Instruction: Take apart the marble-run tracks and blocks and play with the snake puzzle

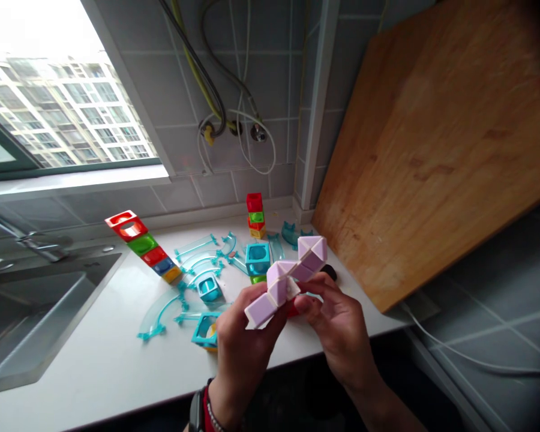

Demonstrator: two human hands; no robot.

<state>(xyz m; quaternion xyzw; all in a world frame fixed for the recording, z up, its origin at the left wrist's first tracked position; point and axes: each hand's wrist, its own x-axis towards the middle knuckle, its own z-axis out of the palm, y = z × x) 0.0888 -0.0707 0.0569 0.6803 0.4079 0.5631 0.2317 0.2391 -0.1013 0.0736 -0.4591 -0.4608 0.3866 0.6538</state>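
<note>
Both of my hands hold a purple and white snake-cube puzzle point(276, 284) above the counter's front edge. My left hand point(245, 339) has its fingers wrapped round the lower left end. My right hand point(337, 327) grips near its middle with thumb and fingers, partly hidden behind the puzzle. The upper right end of the puzzle sticks up free. Just behind it stands a turquoise cube block point(257, 258) on a green one. Another turquoise cube point(206, 331) sits beside my left hand, partly covered by it. Something red shows below the puzzle.
A tall stack of coloured blocks point(148, 247) stands on the left, a shorter stack point(255, 215) at the wall. Turquoise track pieces point(202, 261) lie between them on the white counter point(99, 360). A sink point(40, 324) is at left; a large wooden board point(450, 138) leans at right.
</note>
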